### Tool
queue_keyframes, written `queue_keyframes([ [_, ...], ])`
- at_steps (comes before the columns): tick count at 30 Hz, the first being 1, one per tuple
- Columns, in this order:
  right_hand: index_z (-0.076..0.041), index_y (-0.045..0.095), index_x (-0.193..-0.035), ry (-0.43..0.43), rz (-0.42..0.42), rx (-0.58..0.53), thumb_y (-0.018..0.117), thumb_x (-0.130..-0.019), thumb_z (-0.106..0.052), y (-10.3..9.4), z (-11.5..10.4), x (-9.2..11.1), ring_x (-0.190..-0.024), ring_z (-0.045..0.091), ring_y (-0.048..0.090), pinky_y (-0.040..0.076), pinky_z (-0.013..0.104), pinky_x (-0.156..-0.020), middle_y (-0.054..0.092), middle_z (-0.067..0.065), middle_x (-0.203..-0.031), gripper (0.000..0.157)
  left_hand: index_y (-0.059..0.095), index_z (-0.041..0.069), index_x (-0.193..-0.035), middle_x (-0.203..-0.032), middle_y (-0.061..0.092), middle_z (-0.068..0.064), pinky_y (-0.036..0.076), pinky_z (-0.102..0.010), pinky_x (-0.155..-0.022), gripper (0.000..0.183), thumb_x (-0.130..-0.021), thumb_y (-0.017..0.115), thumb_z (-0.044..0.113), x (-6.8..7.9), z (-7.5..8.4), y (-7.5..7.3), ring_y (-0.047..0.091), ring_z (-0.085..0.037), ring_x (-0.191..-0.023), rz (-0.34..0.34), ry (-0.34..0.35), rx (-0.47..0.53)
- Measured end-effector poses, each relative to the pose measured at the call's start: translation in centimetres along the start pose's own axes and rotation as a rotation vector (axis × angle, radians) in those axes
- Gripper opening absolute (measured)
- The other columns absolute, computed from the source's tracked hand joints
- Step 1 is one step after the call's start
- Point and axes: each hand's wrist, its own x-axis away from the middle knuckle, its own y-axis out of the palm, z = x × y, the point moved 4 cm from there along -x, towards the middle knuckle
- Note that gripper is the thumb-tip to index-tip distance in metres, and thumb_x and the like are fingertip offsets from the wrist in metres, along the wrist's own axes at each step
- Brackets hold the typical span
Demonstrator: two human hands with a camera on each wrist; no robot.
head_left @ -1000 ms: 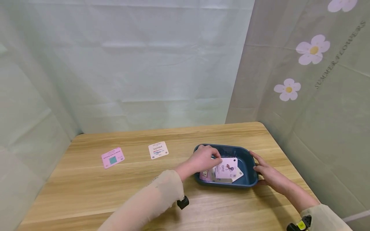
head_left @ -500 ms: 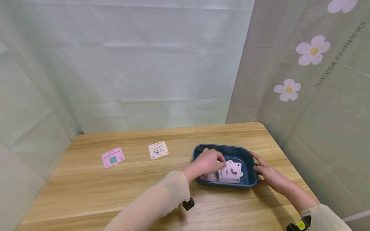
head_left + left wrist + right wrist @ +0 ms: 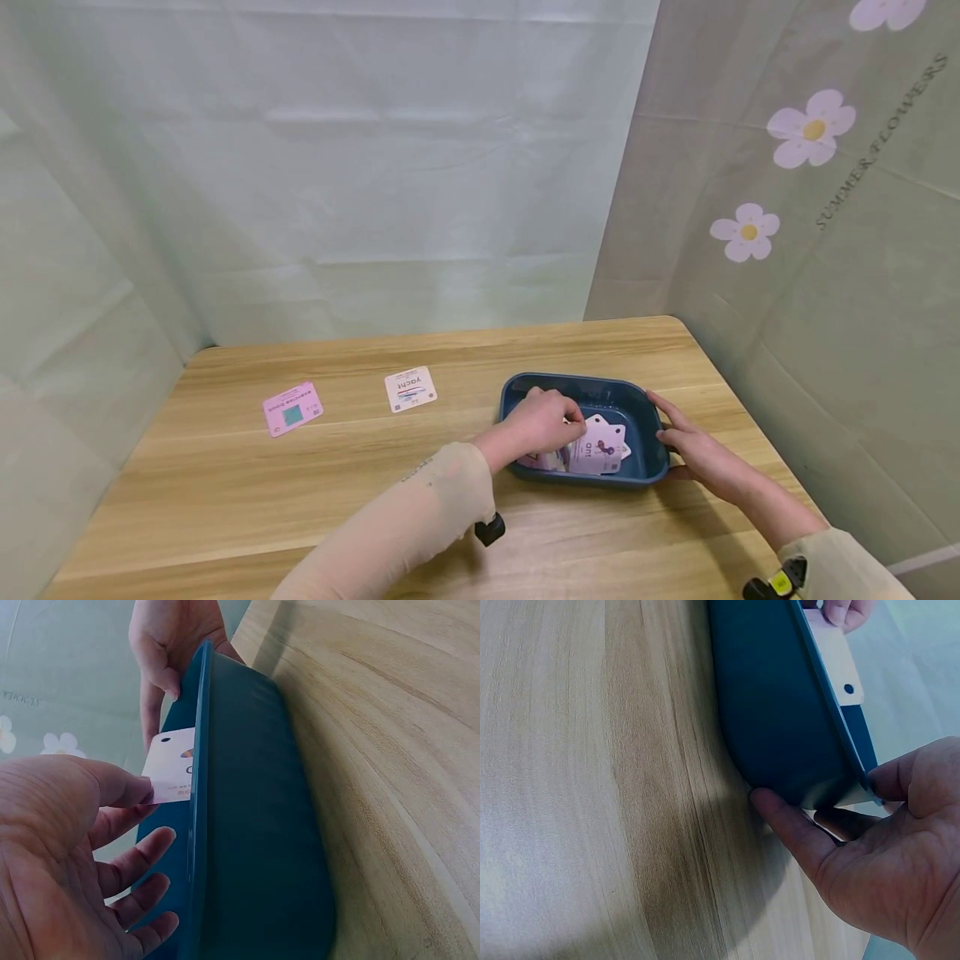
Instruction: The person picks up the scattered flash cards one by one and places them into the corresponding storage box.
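Observation:
Inside the dark blue plastic bin, my left hand pinches the edge of a small square flash card printed "ant", between thumb and index finger. In the left wrist view the other fingers of that hand are loosely spread over the bin. Other cards lie under the ant card, among them a pink card, partly hidden by the left hand. My right hand holds the bin's right end, with its thumb at the rim and fingers against the outer wall.
On the wooden table to the left lie a white "yacht" card and a pink "exercise book" card. Fabric curtains hang behind the table and along both sides.
My left hand has moved slightly right and down with the ant card, which now sits lower in the bin over the other cards. The right hand and bin have stayed nearly still.

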Motion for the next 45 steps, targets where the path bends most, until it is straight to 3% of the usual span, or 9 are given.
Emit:
queue_keyframes([
  [5,-0.03,-0.002,-0.165,0.003,0.001,-0.003,0.034,-0.109,-0.012,0.0,0.0,0.0,-0.146,0.06,0.005,0.045,0.064,-0.1,-0.018,0.024,-0.166,0.069,0.08,0.025,-0.106,-0.101,0.071,0.014,0.041,-0.036,-0.097,0.019,-0.101,0.064,0.033,-0.1,-0.1,0.1,0.051,-0.018,-0.107,-0.005,0.015,-0.015],
  [13,-0.029,-0.003,-0.165,0.007,0.001,0.0,0.034,-0.109,-0.011,0.1,0.0,0.0,-0.146,0.06,0.004,0.041,0.068,-0.101,-0.018,0.024,-0.166,0.069,0.074,0.026,-0.125,-0.131,0.066,0.006,0.042,-0.041,-0.104,0.027,-0.102,0.062,0.035,0.4,-0.5,-0.4,0.048,-0.024,-0.124,-0.013,-0.012,0.019],
  [18,-0.03,-0.003,-0.165,0.011,0.001,0.002,0.034,-0.109,-0.012,0.0,-0.1,0.0,-0.146,0.06,0.004,0.04,0.068,-0.102,-0.019,0.023,-0.166,0.069,0.072,0.025,-0.128,-0.133,0.064,0.004,0.041,-0.043,-0.108,0.03,-0.102,0.063,0.036,0.5,-0.7,-0.8,0.048,-0.024,-0.126,0.002,0.001,0.029],
  [28,-0.03,-0.001,-0.165,0.014,0.004,-0.007,0.034,-0.109,-0.013,0.0,0.0,0.0,-0.147,0.059,0.004,0.043,0.066,-0.102,-0.019,0.022,-0.167,0.069,0.067,0.026,-0.135,-0.14,0.06,0.002,0.037,-0.045,-0.113,0.037,-0.101,0.063,0.04,0.9,-0.2,-1.7,0.045,-0.027,-0.136,0.056,0.098,-0.009],
  [37,-0.029,-0.003,-0.165,0.014,0.002,-0.016,0.034,-0.109,-0.011,0.0,0.1,0.0,-0.146,0.061,0.004,0.043,0.066,-0.1,-0.02,0.023,-0.166,0.069,0.061,0.027,-0.143,-0.149,0.053,-0.003,0.033,-0.047,-0.116,0.044,-0.102,0.061,0.041,1.6,0.3,-3.4,0.04,-0.029,-0.142,0.071,0.164,-0.005],
  [45,-0.029,-0.003,-0.165,0.017,-0.003,-0.019,0.034,-0.109,-0.01,0.0,0.0,-0.2,-0.146,0.061,0.003,0.041,0.069,-0.101,-0.02,0.024,-0.166,0.07,0.06,0.025,-0.144,-0.149,0.053,-0.002,0.034,-0.046,-0.115,0.045,-0.102,0.061,0.041,2.2,-0.5,-4.6,0.041,-0.03,-0.141,0.096,0.174,-0.012],
])
